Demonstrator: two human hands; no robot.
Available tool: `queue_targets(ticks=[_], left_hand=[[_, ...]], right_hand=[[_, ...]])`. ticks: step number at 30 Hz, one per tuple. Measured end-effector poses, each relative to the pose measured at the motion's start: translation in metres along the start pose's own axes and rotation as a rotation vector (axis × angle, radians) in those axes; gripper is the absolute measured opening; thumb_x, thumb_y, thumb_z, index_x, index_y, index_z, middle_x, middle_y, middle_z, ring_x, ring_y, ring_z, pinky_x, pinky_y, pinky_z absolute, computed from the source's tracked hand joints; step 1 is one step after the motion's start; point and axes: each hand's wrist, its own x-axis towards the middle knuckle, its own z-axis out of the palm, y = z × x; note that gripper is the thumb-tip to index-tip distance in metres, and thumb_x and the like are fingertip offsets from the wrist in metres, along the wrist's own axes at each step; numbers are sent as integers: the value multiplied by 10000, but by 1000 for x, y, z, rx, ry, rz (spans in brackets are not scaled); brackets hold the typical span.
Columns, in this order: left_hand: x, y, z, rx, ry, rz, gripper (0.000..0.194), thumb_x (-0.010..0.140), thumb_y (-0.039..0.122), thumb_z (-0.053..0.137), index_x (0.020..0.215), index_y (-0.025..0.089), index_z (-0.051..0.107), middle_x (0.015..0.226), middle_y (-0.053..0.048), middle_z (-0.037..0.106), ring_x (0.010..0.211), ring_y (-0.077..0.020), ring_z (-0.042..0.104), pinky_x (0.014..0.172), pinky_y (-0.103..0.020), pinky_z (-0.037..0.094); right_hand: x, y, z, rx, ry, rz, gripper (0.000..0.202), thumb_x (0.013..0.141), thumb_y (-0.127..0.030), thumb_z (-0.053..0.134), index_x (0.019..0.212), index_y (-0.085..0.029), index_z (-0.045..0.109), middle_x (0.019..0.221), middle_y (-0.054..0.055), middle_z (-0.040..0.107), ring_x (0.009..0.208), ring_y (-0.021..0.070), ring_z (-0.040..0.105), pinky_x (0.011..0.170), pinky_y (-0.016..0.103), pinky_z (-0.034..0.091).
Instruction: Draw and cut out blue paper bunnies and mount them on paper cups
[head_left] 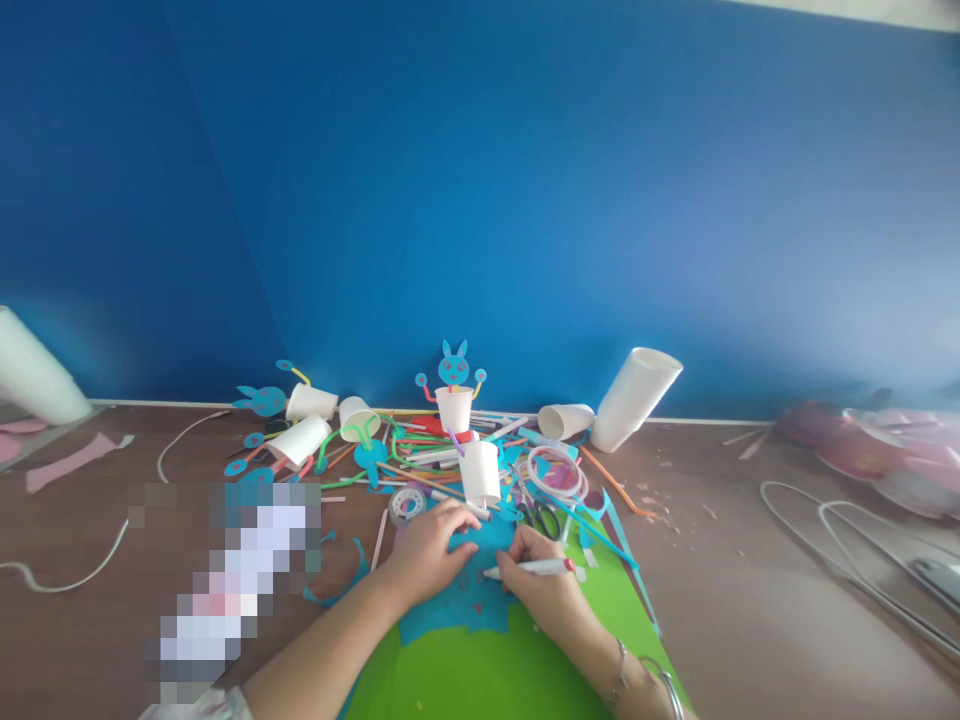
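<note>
My right hand (541, 580) grips a white marker (541, 567) with a red end. Its tip meets a sheet of blue paper (427, 618), where small round eyes and a red mark are drawn. Flat on the same sheet lies my left hand (431, 548), fingers stretched out, holding the paper down. Under the paper is a green sheet (585, 660). Just beyond my hands stands a white paper cup (480, 474) with a purple straw. Scissors (546, 519) rest beside my right hand, and a roll of tape (406, 505) sits by my left.
A cup with a blue rabbit head (454, 370) stands near the blue wall. Other cups (300, 440) with straw arms lie at the left, straws heaped between. A paper roll (636, 398) leans at the right. Cables (840, 530) and pink plastic (885, 450) are farther right.
</note>
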Motion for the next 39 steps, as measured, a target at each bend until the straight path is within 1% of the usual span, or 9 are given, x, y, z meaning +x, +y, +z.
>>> queue_targets(ticks=[10,17,24,31,39], left_hand=[[-1,0,0,-7,-11,-8,196,767,187,610,953,249,617,1061,-12,651,894,-181,615,784,-280,459],[-1,0,0,-11,-6,-5,200,763,178,614,950,248,617,1052,-4,652,884,-174,615,791,-278,460],[-1,1,0,-1,-10,-15,196,768,187,613,952,254,619,1067,-3,652,897,-180,616,788,-280,461],[0,0,0,1,-11,-16,201,772,186,609,963,248,619,1060,-6,652,881,-174,619,797,-280,468],[-1,2,-1,25,-15,-16,191,777,196,590,958,247,625,1067,-20,659,895,-190,618,784,-292,470]], right_hand=[[-1,0,0,6,-5,-4,186,685,-242,526,555,-227,394,433,-73,440,413,91,360,419,216,262],[1,2,0,42,-13,6,186,693,-248,528,558,-225,402,435,-52,519,418,96,414,423,208,313],[0,0,1,18,5,10,200,682,-240,539,543,-227,396,421,-66,484,405,89,393,409,203,287],[1,1,0,12,0,-6,193,684,-237,537,547,-227,400,427,-62,496,411,93,410,417,206,306],[1,1,0,17,-15,6,205,695,-244,552,548,-228,409,430,-57,528,403,99,433,413,209,320]])
